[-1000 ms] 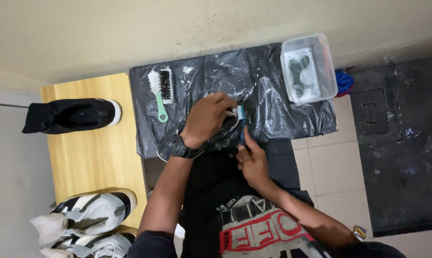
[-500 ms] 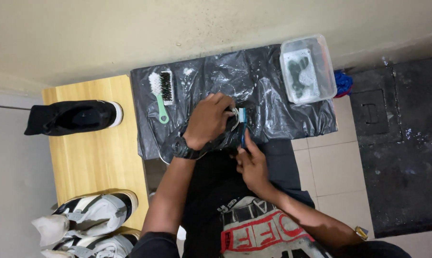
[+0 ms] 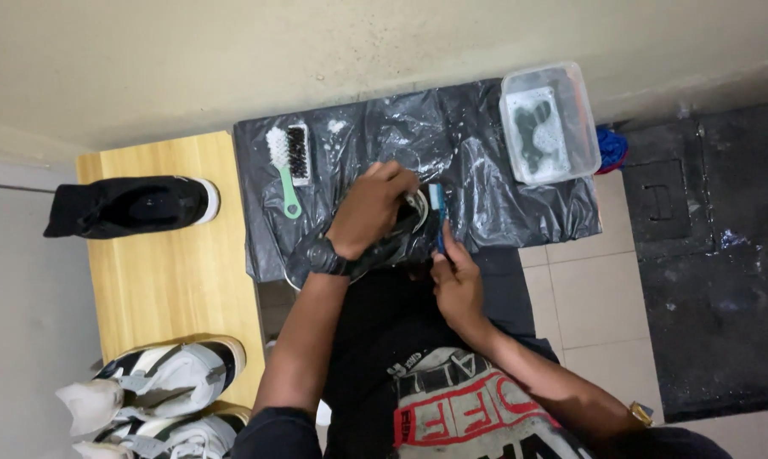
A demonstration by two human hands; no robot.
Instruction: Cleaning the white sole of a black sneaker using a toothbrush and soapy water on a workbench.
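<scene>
Left hand [image 3: 374, 208] at frame centre, fingers curled over and gripping a dark shoe with a white sole edge [image 3: 405, 223], pressed down on the crinkled black plastic sheet [image 3: 486, 183]. Black wristwatch [image 3: 324, 255] on that wrist. Right hand [image 3: 457, 285] just below and right of the shoe, closed narrowly around a small blue-handled brush [image 3: 438, 217], its upper end against the shoe's right side; bristles hidden, so contact hard to confirm.

Black plastic sheet spread across the upper middle, wet and flecked with white foam. On its left part, a scrubbing brush with white and black bristles and a pale green handle [image 3: 286, 166], lying apart from both hands. On its upper right corner, a clear rectangular plastic tub [image 3: 550, 123] holding cloudy water and something dark inside; exact contents unclear. Scrap of blue cloth [image 3: 610, 149] just right of the tub, at the edge of the dark floor.

Light wooden bench [image 3: 175, 272] at left, carrying one black high-top shoe with a white sole [image 3: 129, 206] lying on its side near the top, well apart from the hands. White and dark green sneakers [image 3: 158, 382] at the lower left corner, overlapping the bench end. Red and white printed patch on dark clothing at the bottom centre.
</scene>
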